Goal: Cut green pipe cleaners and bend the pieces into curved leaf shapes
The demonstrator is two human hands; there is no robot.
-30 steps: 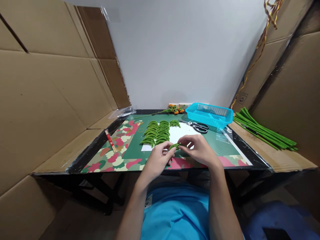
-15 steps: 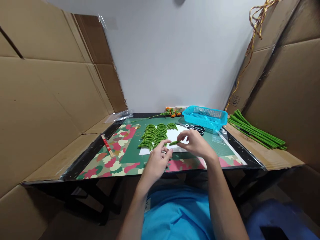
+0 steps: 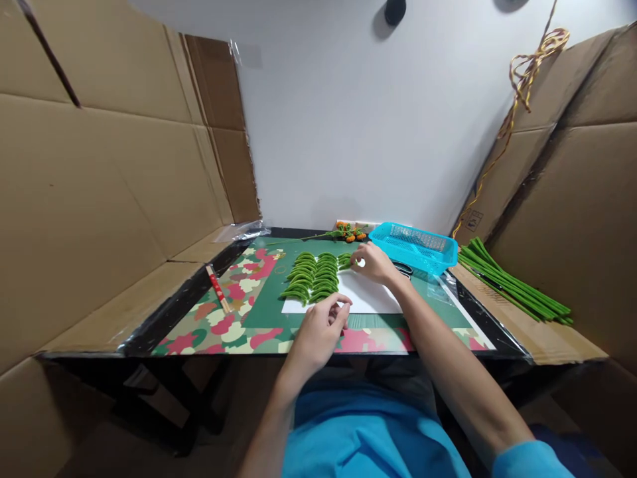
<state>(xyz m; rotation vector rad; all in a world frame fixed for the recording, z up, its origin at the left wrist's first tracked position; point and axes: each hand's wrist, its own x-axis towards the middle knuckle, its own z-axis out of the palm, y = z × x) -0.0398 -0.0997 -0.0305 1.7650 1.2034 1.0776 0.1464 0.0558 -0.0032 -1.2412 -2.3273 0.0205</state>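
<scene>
Green leaves point(image 3: 313, 275), turquoise basket point(image 3: 415, 247)

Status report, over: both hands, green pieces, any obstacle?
Right hand on short third row of green pieces, grip unclear. Left hand curled at white sheet edge, nothing seen inside. Blue basket near right hand.

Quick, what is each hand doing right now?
Left hand: loosely curled, holding nothing visible, by the white paper sheet.
Right hand: fingertips at the curved green fuzzy-wire pieces; grip cannot be told.
</scene>
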